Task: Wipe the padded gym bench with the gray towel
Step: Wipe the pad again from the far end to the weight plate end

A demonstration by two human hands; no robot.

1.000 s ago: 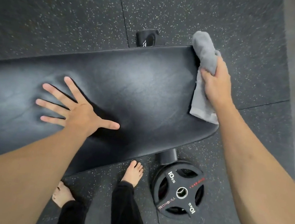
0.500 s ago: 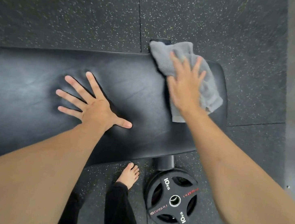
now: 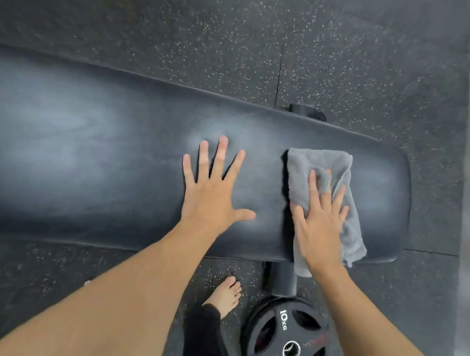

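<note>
Surroundings: speckled rubber floor [image 3: 187, 35]. A weight plate [image 3: 285, 348] marked 10 KG lies flat on it, just beside the near edge of the bench [image 3: 80, 150], touching a black bench foot [image 3: 281, 278]. Another black foot [image 3: 306, 111] pokes out at the far edge. One bare foot [image 3: 226, 294] and a black trouser leg [image 3: 207, 346] stand between plate and bench edge. Nothing blocks the padded top. No containers in view.

Gray towel [image 3: 314, 164] lies crumpled on the bench's right end, its near corner hanging over the near edge. Right hand [image 3: 320, 220] pressed flat on the towel, fingers spread, grip not closed around it. Left hand [image 3: 214, 187] flat on bare padding just beside the towel, fingers splayed, holding nothing.
</note>
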